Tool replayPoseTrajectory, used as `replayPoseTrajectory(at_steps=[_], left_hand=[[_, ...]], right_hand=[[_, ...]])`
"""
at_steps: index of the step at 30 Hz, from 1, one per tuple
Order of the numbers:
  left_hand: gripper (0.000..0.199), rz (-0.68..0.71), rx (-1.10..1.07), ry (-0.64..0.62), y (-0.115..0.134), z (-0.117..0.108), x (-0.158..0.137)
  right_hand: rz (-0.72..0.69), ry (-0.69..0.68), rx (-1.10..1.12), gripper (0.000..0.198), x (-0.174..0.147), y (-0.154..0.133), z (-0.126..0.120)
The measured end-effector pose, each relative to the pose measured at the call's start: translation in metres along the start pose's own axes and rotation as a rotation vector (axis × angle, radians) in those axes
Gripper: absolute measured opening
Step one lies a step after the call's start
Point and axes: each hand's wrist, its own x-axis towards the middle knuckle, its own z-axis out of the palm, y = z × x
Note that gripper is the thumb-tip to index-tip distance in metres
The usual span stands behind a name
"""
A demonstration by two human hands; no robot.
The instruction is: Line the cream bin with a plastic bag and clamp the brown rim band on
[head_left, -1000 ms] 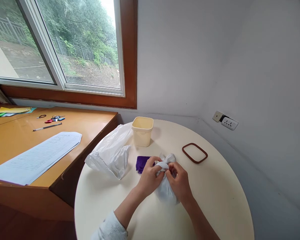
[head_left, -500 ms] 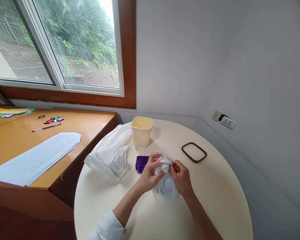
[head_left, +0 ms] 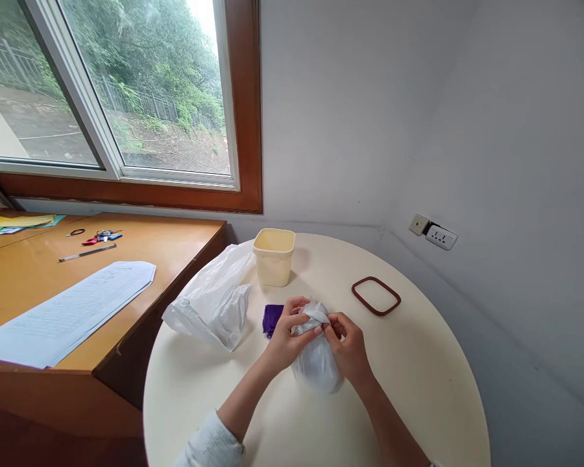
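Observation:
A white plastic bag (head_left: 318,366) stands on the round cream table (head_left: 418,363), its top twisted into a knot and its lower part bulging round something I cannot make out. My left hand (head_left: 291,337) is closed on the left side of the knotted top, thumb and fingers pinching it. From the right, my right hand (head_left: 348,344) grips the bag at the knot with thumb and forefinger. Just behind my left hand lies a folded purple cloth-like piece (head_left: 272,319), partly hidden by the fingers.
A cream plastic tub (head_left: 274,263) stands at the back of the table, beside another crumpled white plastic bag (head_left: 214,305). To the right lies a brown rounded-rectangular ring (head_left: 376,296). A wooden desk (head_left: 175,237) at left bears papers (head_left: 87,311), a pen (head_left: 87,253) and keys (head_left: 104,237).
The knotted top has flattened and spread between my fingers, and the bag's lower part bulges more towards me. Both hands stay on it. The view has shifted slightly.

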Motion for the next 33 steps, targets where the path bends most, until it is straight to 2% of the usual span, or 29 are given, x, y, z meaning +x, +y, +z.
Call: replayPoseTrajectory(at_steps=[5, 8, 11, 15, 18, 24, 29, 33], left_hand=[[0.028, -0.057, -0.264, -0.101, 0.001, -0.003, 0.0], [0.03, -0.062, -0.32, -0.151, 0.002, -0.005, 0.0], [0.033, -0.055, -0.241, -0.139, 0.002, -0.006, 0.001], [0.025, -0.04, -0.001, -0.016, 0.0, -0.004, 0.001], [0.024, -0.043, 0.034, 0.0, 0.0, -0.004, 0.002], [0.028, -0.091, -0.155, -0.096, 0.004, -0.008, 0.002], [0.029, -0.069, -0.331, -0.187, 0.007, -0.01, 0.0], [0.029, -0.082, -0.418, -0.181, 0.007, -0.012, 0.0]], right_hand=[[0.111, -0.072, 0.106, 0.015, 0.003, 0.004, -0.001], [0.131, -0.066, 0.131, 0.016, 0.004, 0.004, -0.002], [0.108, -0.013, 0.143, 0.017, 0.003, 0.002, -0.002], [0.047, 0.005, 0.172, 0.017, 0.002, -0.001, 0.0], [0.031, -0.002, 0.178, 0.017, 0.001, -0.001, 0.0], [0.062, 0.011, 0.14, 0.017, 0.003, 0.004, 0.0], [0.178, -0.05, 0.167, 0.016, 0.005, 0.008, 0.0], [0.224, -0.043, 0.198, 0.016, 0.006, 0.008, 0.001]])
